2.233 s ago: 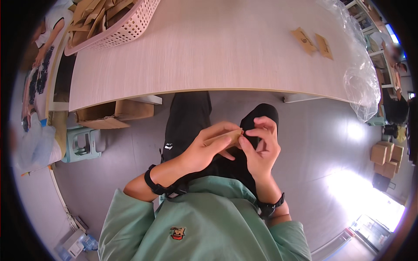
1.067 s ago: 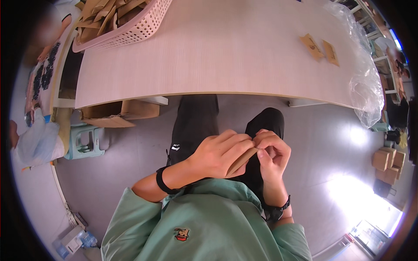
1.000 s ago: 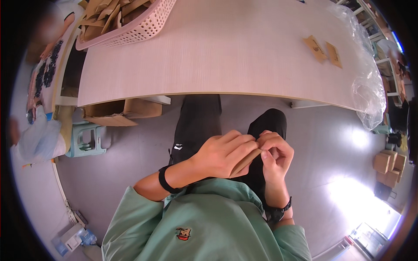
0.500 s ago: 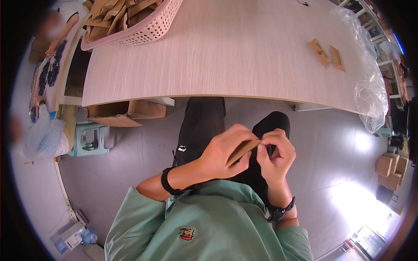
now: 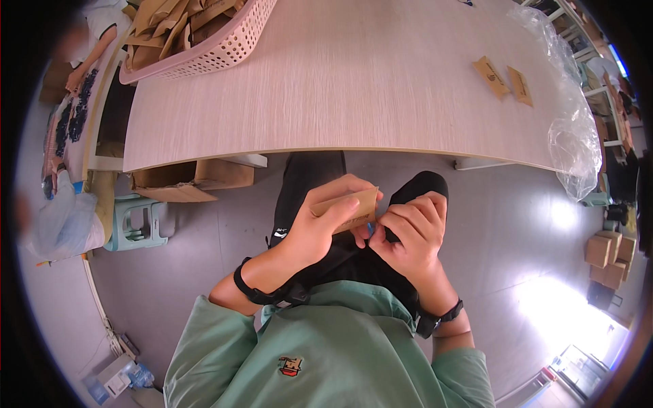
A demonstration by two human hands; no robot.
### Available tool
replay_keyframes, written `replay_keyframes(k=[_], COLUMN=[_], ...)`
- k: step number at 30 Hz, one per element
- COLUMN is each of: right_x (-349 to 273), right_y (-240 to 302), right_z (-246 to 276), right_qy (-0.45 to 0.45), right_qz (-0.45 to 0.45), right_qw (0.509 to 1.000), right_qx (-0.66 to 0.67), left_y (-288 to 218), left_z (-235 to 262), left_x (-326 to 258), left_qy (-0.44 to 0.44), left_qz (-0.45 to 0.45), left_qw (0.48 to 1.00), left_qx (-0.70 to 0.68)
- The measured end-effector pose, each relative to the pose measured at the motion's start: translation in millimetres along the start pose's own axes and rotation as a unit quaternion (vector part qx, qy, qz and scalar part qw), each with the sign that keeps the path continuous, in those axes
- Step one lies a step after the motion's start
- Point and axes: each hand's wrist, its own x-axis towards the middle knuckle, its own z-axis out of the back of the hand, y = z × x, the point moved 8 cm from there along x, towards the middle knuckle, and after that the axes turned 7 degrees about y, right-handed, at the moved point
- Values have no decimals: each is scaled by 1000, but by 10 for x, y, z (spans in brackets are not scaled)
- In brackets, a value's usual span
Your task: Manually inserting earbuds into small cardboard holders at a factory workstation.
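Observation:
My left hand is closed around a flat brown kraft-paper pillow box, thumb across its face and fingers behind and under it. The box is tilted in front of my lap. Just right of its lower end, my right hand is closed in a pinch, its fingertips close to the left ones. At those fingertips shows a small blue thing, mostly hidden and too small to name. Two similar pillow boxes, one beside the other, lie on the right part of the table.
A pink perforated basket heaped with brown pillow boxes stands at the table's far left. Clear plastic wrap hangs over the right edge. Under the table is an open cardboard box; a green stool stands left. Another person works at far left.
The box has turned from edge-on to showing its printed face, and is now held by my left hand alone. My right hand has let go of it and moved slightly down-left to the small blue thing.

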Motion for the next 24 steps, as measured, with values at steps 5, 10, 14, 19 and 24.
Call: replay_keyframes(k=[5,10,14,19,24], right_x=[-68,-29,-87,-205,-458], right_y=[-200,-157,-31,-140,-362], right_z=[-67,-30,-286,-278,-273], right_qy=[51,115,229,188,11], right_qz=[-11,-68,-70,-125,-221], right_qw=[998,985,962,937,858], right_qx=[-23,105,130,266,464], left_y=[-18,304,513,466,260], left_z=[183,182,93,213,66], left_x=[-73,-122,-146,-110,-87], left_qy=[-46,24,84,135,22], left_qz=[-1,153,230,185,11], left_qw=[993,986,969,973,995], left_qx=[-113,-58,11,42,94])
